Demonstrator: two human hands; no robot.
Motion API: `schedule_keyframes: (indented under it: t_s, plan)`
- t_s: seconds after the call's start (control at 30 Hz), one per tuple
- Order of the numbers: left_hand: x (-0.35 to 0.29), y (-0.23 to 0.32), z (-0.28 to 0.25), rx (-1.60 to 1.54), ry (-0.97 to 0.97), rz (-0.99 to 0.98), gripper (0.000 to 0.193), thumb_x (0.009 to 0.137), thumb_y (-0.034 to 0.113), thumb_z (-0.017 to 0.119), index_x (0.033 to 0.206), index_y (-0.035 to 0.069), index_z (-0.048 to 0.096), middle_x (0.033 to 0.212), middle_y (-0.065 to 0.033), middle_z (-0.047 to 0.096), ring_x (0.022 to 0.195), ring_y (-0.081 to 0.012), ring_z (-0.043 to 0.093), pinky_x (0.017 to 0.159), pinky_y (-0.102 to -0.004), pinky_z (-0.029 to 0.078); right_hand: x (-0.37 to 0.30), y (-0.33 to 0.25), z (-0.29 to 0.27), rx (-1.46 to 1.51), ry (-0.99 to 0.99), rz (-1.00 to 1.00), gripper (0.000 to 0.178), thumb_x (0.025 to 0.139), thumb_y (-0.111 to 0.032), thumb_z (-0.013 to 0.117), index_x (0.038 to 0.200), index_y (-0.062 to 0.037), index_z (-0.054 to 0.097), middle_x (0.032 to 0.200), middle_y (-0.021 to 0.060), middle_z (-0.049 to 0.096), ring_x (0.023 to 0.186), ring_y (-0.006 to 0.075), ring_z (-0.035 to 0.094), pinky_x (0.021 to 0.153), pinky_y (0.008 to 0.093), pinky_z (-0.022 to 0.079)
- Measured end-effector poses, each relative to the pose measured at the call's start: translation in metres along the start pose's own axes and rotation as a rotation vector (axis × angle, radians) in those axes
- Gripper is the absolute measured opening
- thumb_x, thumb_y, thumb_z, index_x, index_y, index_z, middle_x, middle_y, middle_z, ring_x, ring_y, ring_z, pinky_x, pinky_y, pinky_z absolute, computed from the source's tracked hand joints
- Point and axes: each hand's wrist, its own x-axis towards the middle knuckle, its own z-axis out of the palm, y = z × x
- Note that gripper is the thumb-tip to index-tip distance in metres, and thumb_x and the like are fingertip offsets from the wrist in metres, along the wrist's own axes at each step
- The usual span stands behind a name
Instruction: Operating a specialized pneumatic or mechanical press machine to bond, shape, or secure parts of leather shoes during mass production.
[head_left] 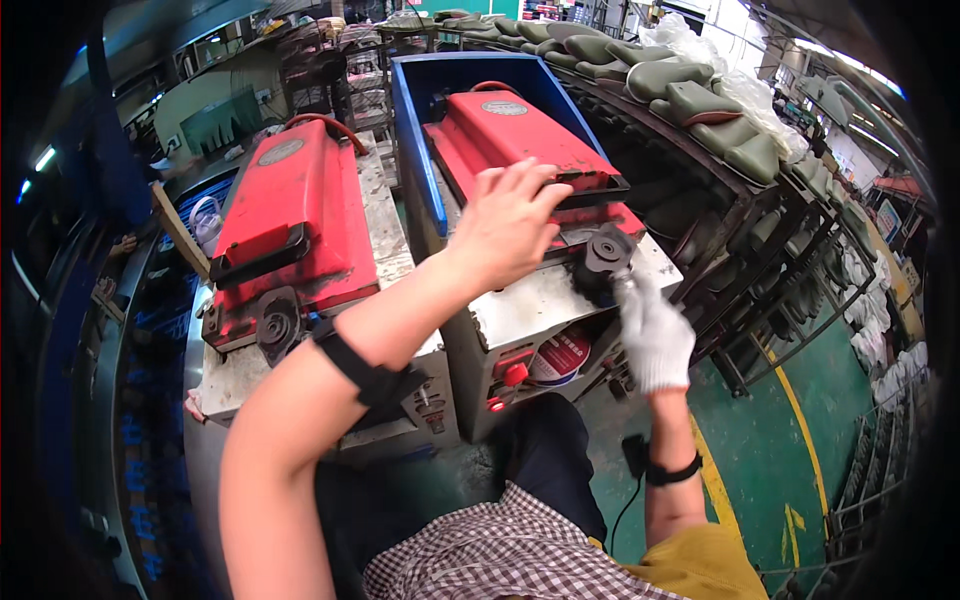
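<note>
On the right-hand machine a red metal cover (525, 125) lies lowered, with a black handle (595, 190) across its front end. My bare left hand (510, 220) is over the cover's near left edge, fingers spread, their tips at the handle's left end. Below the handle, a round black clamp knob (607, 250) sits at the machine's front. My right hand (655, 335), in a white knit glove, is blurred just below and right of the knob. Its fingertips meet the knob's lower edge; their grip is not clear.
A second machine with a red cover (295, 200) and black knob (278, 320) stands at the left. Blue side panels (425, 170) flank the right machine. Red switches (515, 373) project from its front. A rack (740, 215) piled with green shoe-last-like shapes (670, 78) runs along the right.
</note>
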Motion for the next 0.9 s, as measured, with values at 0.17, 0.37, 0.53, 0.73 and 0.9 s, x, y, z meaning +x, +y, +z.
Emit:
schedule_keyframes:
  t_s: [0.17, 0.37, 0.53, 0.73, 0.9]
  plan:
    - [0.038, 0.006, 0.042, 0.035, -0.114, 0.042, 0.048, 0.088, 0.013, 0.067, 0.135, 0.007, 0.058, 0.141, -0.0144, 0.054, 0.136, -0.0343, 0.05, 0.104, -0.0491, 0.047, -0.028, -0.007, -0.012, 0.168, -0.106, -0.116, 0.062, 0.098, -0.037, 0.062, 0.152, -0.013, 0.043, 0.078, 0.0203, 0.07, 0.07, 0.0389, 0.07, 0.065, 0.0468, 0.057]
    - [0.099, -0.027, 0.019, -0.058, 0.107, 0.043, 0.041, 0.085, 0.007, 0.062, 0.126, 0.009, 0.063, 0.135, -0.0121, 0.058, 0.129, -0.0338, 0.055, 0.1, -0.0478, 0.051, 0.066, -0.005, -0.034, 0.255, -0.111, -0.364, 0.028, 0.096, -0.025, 0.064, 0.114, -0.0053, 0.073, 0.117, 0.0201, 0.07, 0.106, 0.0371, 0.068, 0.094, 0.042, 0.054]
    - [0.154, -0.05, 0.005, 0.147, 0.25, 0.016, 0.045, 0.084, 0.011, 0.06, 0.129, 0.014, 0.062, 0.142, -0.0092, 0.055, 0.136, -0.0323, 0.051, 0.104, -0.0537, 0.047, 0.193, -0.005, 0.04, 0.104, -0.43, -0.409, 0.072, 0.09, -0.05, 0.066, 0.148, -0.0079, 0.054, 0.14, 0.0326, 0.057, 0.131, 0.0435, 0.054, 0.112, 0.043, 0.042]
    - [0.204, -0.079, -0.033, 0.121, 0.337, 0.002, 0.044, 0.085, 0.016, 0.06, 0.126, 0.002, 0.059, 0.123, -0.0266, 0.063, 0.12, -0.0418, 0.059, 0.107, -0.0486, 0.043, 0.244, -0.049, 0.117, -0.208, -0.58, -0.327, 0.109, 0.078, -0.06, 0.072, 0.161, -0.0039, 0.03, 0.145, 0.0303, 0.055, 0.136, 0.0373, 0.054, 0.112, 0.0382, 0.043]
    - [0.21, -0.088, -0.041, -0.024, 0.346, 0.06, 0.046, 0.084, 0.019, 0.066, 0.127, 0.0, 0.06, 0.125, -0.0243, 0.064, 0.122, -0.0405, 0.059, 0.108, -0.0474, 0.044, 0.271, -0.028, 0.094, 0.418, -0.58, -0.117, 0.075, 0.084, -0.047, 0.069, 0.142, -0.0005, 0.058, 0.13, 0.0193, 0.068, 0.115, 0.0268, 0.066, 0.093, 0.034, 0.053]
